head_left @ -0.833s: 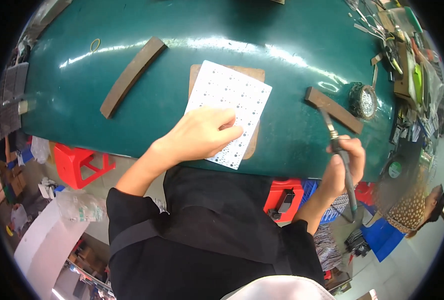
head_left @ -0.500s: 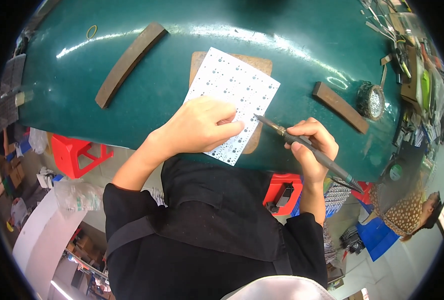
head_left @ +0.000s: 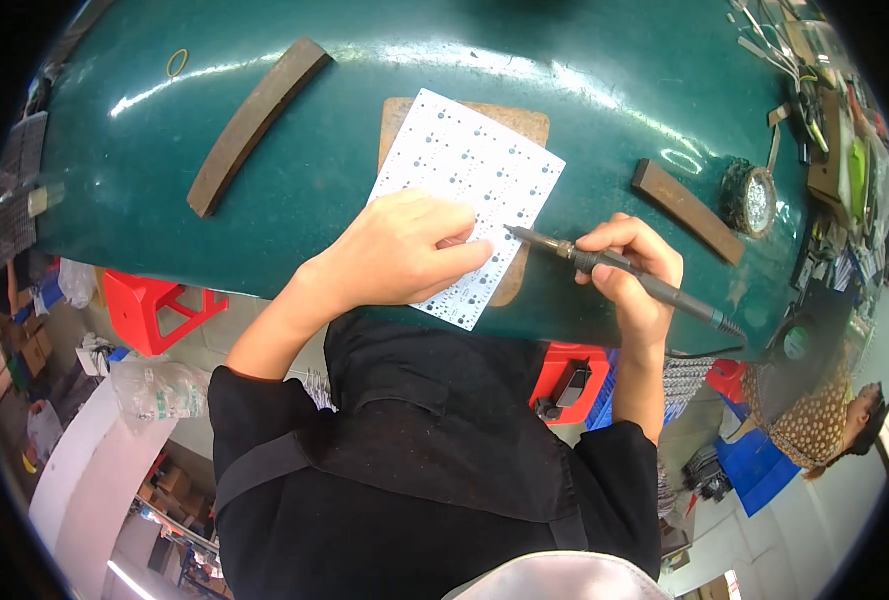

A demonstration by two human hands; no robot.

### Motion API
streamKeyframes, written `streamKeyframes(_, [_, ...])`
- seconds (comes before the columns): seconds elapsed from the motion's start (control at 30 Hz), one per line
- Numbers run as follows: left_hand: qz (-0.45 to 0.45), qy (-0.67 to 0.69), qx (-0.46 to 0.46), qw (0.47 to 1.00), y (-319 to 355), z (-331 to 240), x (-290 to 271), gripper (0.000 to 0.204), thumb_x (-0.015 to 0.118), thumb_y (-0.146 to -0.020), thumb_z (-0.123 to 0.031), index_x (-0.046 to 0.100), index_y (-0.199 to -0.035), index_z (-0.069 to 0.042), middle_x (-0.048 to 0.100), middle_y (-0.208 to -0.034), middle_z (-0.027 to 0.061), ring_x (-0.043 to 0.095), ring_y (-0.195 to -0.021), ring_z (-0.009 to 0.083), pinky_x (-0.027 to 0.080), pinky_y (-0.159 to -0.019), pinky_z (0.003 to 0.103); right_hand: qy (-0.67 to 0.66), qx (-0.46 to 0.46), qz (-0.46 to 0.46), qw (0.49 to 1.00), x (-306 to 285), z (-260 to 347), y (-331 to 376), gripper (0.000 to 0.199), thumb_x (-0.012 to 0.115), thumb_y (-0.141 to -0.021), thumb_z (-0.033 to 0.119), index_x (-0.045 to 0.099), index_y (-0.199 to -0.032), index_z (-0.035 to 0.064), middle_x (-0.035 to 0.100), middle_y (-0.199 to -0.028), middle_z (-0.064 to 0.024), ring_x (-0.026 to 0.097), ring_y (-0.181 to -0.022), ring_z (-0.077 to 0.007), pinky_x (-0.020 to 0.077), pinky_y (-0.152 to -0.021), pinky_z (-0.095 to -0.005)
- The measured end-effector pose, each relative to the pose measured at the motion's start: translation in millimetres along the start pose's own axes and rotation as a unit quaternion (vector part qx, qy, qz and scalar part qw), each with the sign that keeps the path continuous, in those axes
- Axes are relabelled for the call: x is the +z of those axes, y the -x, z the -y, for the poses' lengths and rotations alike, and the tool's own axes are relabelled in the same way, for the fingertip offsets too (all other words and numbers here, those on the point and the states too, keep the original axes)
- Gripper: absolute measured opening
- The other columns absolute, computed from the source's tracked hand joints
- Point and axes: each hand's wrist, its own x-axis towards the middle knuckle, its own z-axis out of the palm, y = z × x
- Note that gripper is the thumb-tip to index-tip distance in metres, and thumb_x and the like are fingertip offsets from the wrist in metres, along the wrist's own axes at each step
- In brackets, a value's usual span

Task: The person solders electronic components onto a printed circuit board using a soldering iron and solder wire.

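A white circuit board [head_left: 513, 160] with rows of dark holes and spots lies at an angle on a brown wooden board [head_left: 397, 112]. My left hand [head_left: 405, 250] rests over the circuit board's lower left part. Its fingers are curled together, and whatever they may hold is hidden. In my right hand [head_left: 637, 275] is a soldering iron [head_left: 665, 292], gripped like a pen, with its cable trailing from the rear end. The thin tip points left and is over the circuit board's right edge; I cannot tell whether it touches.
A long wooden bar [head_left: 255, 130] lies left on the green table [head_left: 295, 210]. To the right are a shorter bar [head_left: 687, 212] and a round tin [head_left: 755, 200] of shiny material. Tools and wires crowd the right edge. A red stool [head_left: 155, 310] and another person [head_left: 805, 415] are beyond the table.
The soldering iron has swung flatter, its rear end moving up and right, while the tip has shifted slightly left and up. My right hand has risen a little; my left hand stays nearly still.
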Motion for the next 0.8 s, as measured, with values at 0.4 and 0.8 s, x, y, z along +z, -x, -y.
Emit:
streamKeyframes(0.4, [-0.014, -0.001, 0.001, 1.0, -3, -2, 1, 0.026, 0.072, -0.07, -0.005, 0.071, -0.095, -0.013, 0.049, -0.072, 0.0003, 0.052, -0.063, 0.0183, 0.041, -0.055, 0.033, 0.316, -0.172, 0.026, 0.933, -9, 45, -1, 0.022, 0.06, -0.068, -0.001, 0.068, -0.088, 0.0008, 0.054, -0.068, -0.0067, 0.054, -0.061, -0.0165, 0.0415, -0.055, -0.0304])
streamKeyframes(0.8, [-0.104, 0.118, -0.216, 0.964, -12, -37, 10, 0.016, 0.067, -0.083, -0.001, 0.067, -0.097, -0.008, 0.055, -0.084, 0.0065, 0.055, -0.068, 0.0195, 0.046, -0.063, 0.031, 0.216, -0.19, -0.424, 0.859, -27, -19, 58, 0.027, 0.066, -0.09, 0.009, 0.057, -0.112, -0.0037, 0.065, -0.096, -0.0167, 0.063, -0.079, -0.0167, 0.0519, -0.074, -0.0293])
